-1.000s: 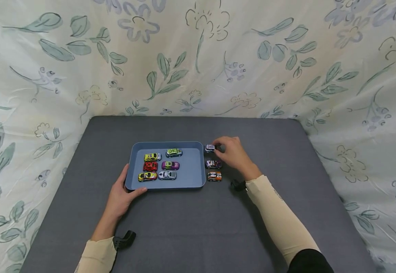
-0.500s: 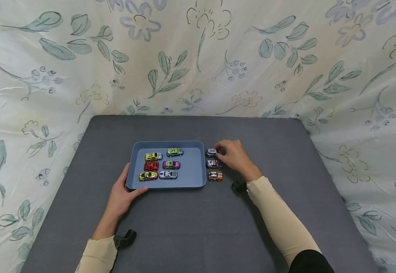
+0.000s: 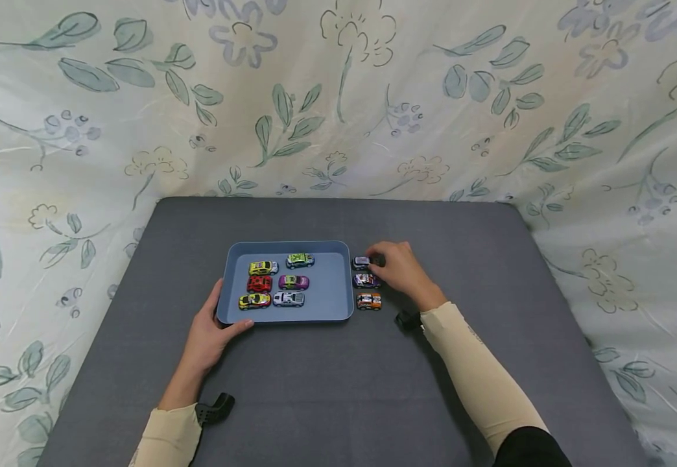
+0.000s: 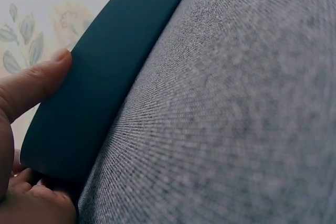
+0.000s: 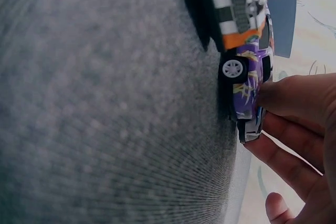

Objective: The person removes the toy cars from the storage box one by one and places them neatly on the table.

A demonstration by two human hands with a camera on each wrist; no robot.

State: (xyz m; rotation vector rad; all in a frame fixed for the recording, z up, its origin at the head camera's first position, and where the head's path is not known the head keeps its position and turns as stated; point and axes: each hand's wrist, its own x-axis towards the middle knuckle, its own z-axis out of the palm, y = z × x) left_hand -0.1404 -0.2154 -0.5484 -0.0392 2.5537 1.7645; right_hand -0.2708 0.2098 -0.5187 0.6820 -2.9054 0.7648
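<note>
My left hand [image 3: 205,338] grips the near left corner of a blue-grey tray [image 3: 327,313]. In the left wrist view, its thumb [image 4: 52,72] lies against the tray's dark outer wall [image 4: 100,87], with fingers curled at the corner. My right hand [image 3: 401,267] pinches a small white-and-dark toy car [image 3: 361,262] on the table, just right of the tray. Nearer me, in a row with it, stand a purple patterned toy car [image 3: 366,281] and an orange-and-white toy car [image 3: 369,301]. The right wrist view shows the held car partly hidden behind the purple one [image 5: 245,87].
Several toy cars stand in the tray's left and middle: yellow [image 3: 263,268], green [image 3: 300,260], red [image 3: 259,284], purple-pink [image 3: 294,282], yellow-and-red [image 3: 254,301] and silver [image 3: 288,298]. A grey cloth covers the table [image 3: 315,389]; a floral curtain [image 3: 338,97] hangs behind.
My right hand has drawn the white-and-dark toy car slightly toward me, closer to the purple patterned one. My left hand keeps its hold on the tray, and the other cars stay put.
</note>
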